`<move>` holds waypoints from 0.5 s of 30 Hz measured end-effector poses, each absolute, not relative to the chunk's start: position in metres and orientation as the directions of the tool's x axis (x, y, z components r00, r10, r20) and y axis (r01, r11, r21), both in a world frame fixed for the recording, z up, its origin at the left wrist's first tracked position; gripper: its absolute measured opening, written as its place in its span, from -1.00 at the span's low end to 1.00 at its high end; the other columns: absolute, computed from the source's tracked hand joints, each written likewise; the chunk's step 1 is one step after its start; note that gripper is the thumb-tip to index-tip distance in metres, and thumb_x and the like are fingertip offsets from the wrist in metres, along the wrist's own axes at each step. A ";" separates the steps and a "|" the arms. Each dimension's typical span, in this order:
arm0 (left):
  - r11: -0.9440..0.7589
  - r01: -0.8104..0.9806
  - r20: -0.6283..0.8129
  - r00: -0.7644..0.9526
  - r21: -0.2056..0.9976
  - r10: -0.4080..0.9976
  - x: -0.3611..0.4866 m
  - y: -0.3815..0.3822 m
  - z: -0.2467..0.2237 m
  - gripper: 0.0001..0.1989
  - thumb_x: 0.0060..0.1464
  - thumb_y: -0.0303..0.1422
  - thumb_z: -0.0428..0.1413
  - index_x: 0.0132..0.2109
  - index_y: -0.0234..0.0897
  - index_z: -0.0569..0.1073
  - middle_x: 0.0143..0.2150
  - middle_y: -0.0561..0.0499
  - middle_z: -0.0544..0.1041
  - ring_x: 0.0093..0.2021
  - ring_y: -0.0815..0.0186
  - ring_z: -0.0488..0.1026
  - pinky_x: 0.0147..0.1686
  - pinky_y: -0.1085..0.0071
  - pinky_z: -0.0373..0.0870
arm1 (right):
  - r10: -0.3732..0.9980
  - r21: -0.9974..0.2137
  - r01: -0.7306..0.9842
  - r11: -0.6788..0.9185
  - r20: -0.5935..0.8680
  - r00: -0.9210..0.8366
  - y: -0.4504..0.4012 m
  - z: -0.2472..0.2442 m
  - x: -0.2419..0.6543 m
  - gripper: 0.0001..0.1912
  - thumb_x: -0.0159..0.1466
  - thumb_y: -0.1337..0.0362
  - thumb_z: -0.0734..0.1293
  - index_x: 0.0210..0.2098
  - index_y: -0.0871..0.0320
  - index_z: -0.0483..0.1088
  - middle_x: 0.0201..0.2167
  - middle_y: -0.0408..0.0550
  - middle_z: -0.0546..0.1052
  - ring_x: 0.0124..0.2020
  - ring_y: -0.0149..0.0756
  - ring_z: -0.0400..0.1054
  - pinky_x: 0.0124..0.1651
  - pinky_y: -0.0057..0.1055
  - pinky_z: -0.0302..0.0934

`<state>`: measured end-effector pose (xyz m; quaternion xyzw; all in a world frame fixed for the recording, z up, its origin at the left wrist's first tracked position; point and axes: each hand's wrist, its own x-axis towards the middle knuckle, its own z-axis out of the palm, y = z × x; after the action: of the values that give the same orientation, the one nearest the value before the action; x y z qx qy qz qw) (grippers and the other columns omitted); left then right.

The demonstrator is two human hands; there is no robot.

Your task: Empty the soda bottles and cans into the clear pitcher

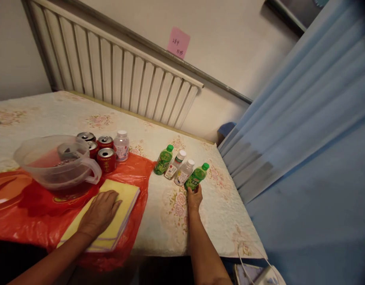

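My right hand (195,198) is wrapped round the lower part of a green-capped green bottle (197,176), at the right end of a row. Beside it in the row stand a clear white-capped bottle (184,173), another white-capped bottle (175,165) and a second green bottle (163,160). My left hand (100,211) lies flat, palm down with fingers spread, on a stack of yellow cloths or sheets (123,198). That stack rests on a red plastic sheet (140,174).
A clear plastic jug (54,166) and an orange lid-like item (6,188) lie left. Several cans (106,160) and a white-capped bottle (121,146) stand behind. A radiator (125,75) lines the wall; a blue curtain (304,99) hangs right.
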<state>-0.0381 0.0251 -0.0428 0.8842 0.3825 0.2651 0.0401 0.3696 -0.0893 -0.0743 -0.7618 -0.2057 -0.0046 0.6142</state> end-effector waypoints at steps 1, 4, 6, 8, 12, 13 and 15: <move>-0.702 0.656 0.440 0.563 0.277 0.700 -0.038 0.025 -0.043 -0.64 0.34 -0.16 -0.09 -0.04 -0.32 0.46 -0.03 -0.24 0.53 -0.02 -0.02 0.44 0.03 0.07 0.35 | 0.310 -0.935 0.317 -0.159 0.258 0.915 -0.089 -0.075 0.370 -0.22 0.01 0.11 0.40 0.21 0.25 0.34 0.10 0.20 0.54 0.05 -0.06 0.48 0.14 -0.21 0.32; -0.697 0.660 0.441 0.556 0.281 0.705 -0.038 0.025 -0.042 -0.63 0.33 -0.15 -0.09 -0.03 -0.32 0.46 -0.02 -0.24 0.53 -0.02 -0.02 0.44 0.02 0.06 0.35 | 0.315 -0.937 0.314 -0.156 0.254 0.914 -0.089 -0.076 0.371 -0.21 0.01 0.10 0.39 0.21 0.26 0.34 0.11 0.21 0.54 0.06 -0.06 0.48 0.15 -0.20 0.32; -0.700 0.659 0.438 0.563 0.275 0.701 -0.038 0.025 -0.042 -0.62 0.34 -0.15 -0.10 -0.03 -0.33 0.46 -0.02 -0.25 0.53 -0.02 -0.03 0.43 0.03 0.05 0.35 | 0.321 -0.937 0.314 -0.155 0.253 0.913 -0.089 -0.076 0.371 -0.22 0.01 0.10 0.39 0.20 0.26 0.34 0.10 0.21 0.54 0.06 -0.06 0.48 0.15 -0.20 0.32; -0.702 0.660 0.435 0.568 0.268 0.699 -0.038 0.025 -0.041 -0.62 0.34 -0.15 -0.10 -0.04 -0.34 0.46 -0.03 -0.25 0.53 -0.03 -0.02 0.43 0.03 0.04 0.35 | 0.326 -0.936 0.317 -0.154 0.255 0.910 -0.089 -0.076 0.371 -0.22 0.01 0.10 0.39 0.20 0.26 0.34 0.10 0.21 0.55 0.06 -0.06 0.48 0.15 -0.20 0.32; -0.704 0.659 0.435 0.571 0.263 0.696 -0.038 0.025 -0.042 -0.62 0.35 -0.15 -0.11 -0.05 -0.34 0.46 -0.03 -0.25 0.53 -0.03 -0.03 0.43 0.01 0.06 0.35 | 0.330 -0.932 0.325 -0.158 0.260 0.907 -0.090 -0.075 0.371 -0.22 0.01 0.09 0.39 0.20 0.26 0.34 0.10 0.21 0.54 0.07 -0.06 0.48 0.16 -0.20 0.31; -0.706 0.658 0.437 0.572 0.261 0.695 -0.038 0.025 -0.042 -0.62 0.35 -0.15 -0.10 -0.04 -0.34 0.46 -0.03 -0.25 0.53 -0.02 -0.03 0.42 0.01 0.07 0.35 | 0.330 -0.932 0.327 -0.160 0.261 0.907 -0.090 -0.074 0.371 -0.22 0.01 0.09 0.39 0.20 0.27 0.34 0.10 0.21 0.54 0.06 -0.06 0.48 0.16 -0.19 0.31; -0.707 0.659 0.437 0.573 0.259 0.694 -0.038 0.026 -0.044 -0.63 0.35 -0.16 -0.10 -0.04 -0.34 0.46 -0.02 -0.24 0.52 -0.01 -0.03 0.42 0.02 0.08 0.35 | 0.328 -0.930 0.329 -0.166 0.262 0.908 -0.090 -0.074 0.370 -0.22 0.01 0.08 0.39 0.20 0.27 0.35 0.10 0.20 0.55 0.06 -0.05 0.48 0.15 -0.18 0.31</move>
<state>-0.0382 0.0257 -0.0438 0.8861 0.3815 0.2610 0.0336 0.3703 -0.0903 -0.0736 -0.7636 -0.2150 -0.0002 0.6088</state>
